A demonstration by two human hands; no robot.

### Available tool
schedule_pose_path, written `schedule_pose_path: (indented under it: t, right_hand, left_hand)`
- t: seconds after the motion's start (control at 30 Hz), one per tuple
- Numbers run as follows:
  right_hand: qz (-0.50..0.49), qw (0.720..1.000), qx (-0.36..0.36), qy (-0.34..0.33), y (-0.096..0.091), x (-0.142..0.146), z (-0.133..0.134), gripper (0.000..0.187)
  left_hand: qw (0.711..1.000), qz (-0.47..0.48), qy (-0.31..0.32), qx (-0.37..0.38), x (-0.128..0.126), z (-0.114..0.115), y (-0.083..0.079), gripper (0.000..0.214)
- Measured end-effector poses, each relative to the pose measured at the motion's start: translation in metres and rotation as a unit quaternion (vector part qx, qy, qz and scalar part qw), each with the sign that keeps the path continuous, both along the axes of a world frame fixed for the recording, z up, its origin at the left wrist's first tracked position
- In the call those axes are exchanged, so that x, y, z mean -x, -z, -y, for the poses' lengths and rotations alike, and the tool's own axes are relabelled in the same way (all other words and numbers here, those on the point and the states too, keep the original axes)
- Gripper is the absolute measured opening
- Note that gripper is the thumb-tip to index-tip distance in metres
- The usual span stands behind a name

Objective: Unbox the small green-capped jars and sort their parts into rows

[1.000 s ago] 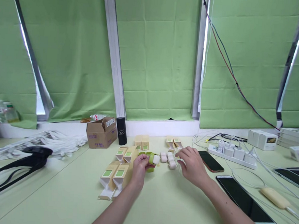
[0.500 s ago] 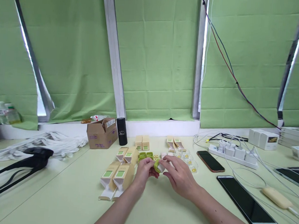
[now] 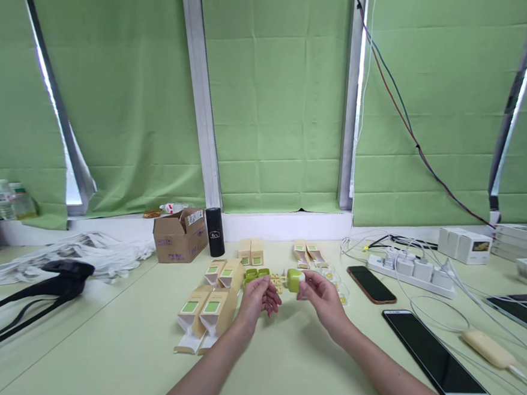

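Note:
My right hand pinches a small green capsule-shaped piece with a white end, held just above the table. My left hand hovers beside it, fingers loosely curled with nothing visible in them. Behind the hands lie green caps, small yellow pieces and clear round lids. Tan cartons with green windows lie to the left of my left hand, and more stand further back.
A cardboard box and a black cylinder stand at the back. Phones, a power strip and cables fill the right side. A black strap and white bags lie on the left.
My right hand reached in from the white pieces, took the green piece from my left hand and lifted it to the right. My left hand let go and drew back slightly.

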State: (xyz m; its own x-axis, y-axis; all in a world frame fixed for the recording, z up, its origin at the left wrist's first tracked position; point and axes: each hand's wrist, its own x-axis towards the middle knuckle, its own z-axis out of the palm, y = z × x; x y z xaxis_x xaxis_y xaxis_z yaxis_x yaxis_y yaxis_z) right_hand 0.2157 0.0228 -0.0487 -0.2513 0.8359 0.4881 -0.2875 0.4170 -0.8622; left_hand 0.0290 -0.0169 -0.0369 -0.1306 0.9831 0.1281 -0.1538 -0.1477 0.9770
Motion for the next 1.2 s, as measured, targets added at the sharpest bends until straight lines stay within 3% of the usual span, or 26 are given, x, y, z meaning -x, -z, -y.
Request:
schedule_pose_path:
  t: [0.1, 0.2, 0.47, 0.57, 0.67, 0.73, 0.93, 1.2]
  right_hand:
    - [-0.098, 0.983, 0.143, -0.068, -0.001, -0.001, -0.006, 0.045]
    - [-0.142, 0.96, 0.223, -0.095, -0.001, -0.005, -0.01, 0.045]
    - [-0.139, 0.957, 0.241, -0.08, 0.0, -0.006, -0.012, 0.048]
    - [-0.086, 0.979, 0.182, -0.038, 0.001, -0.003, -0.01, 0.052]
    - [0.001, 0.998, 0.064, 0.021, 0.004, -0.001, -0.006, 0.048]
    - [0.066, 0.995, -0.032, 0.063, 0.005, 0.0, -0.001, 0.038]
    - [0.198, 0.93, -0.264, 0.162, 0.007, -0.001, 0.009, 0.019]
    - [0.291, 0.86, -0.366, 0.206, 0.008, -0.003, 0.013, 0.031]
  left_hand:
    - [1.0, 0.0, -0.009, -0.009, 0.001, -0.002, 0.001, 0.054]
    - [1.0, 0.0, -0.018, -0.021, 0.001, -0.003, 0.001, 0.053]
    - [0.996, -0.01, -0.047, -0.077, 0.0, -0.003, 0.0, 0.045]
    - [0.988, -0.044, -0.083, -0.119, -0.001, -0.003, 0.001, 0.04]
    - [0.979, -0.084, -0.105, -0.152, -0.005, 0.003, -0.002, 0.039]
    - [0.972, -0.121, -0.105, -0.173, -0.009, 0.01, -0.005, 0.035]
    - [0.944, -0.23, -0.091, -0.216, -0.018, 0.025, -0.011, 0.027]
    - [0.931, -0.291, -0.056, -0.212, -0.016, 0.021, -0.004, 0.031]
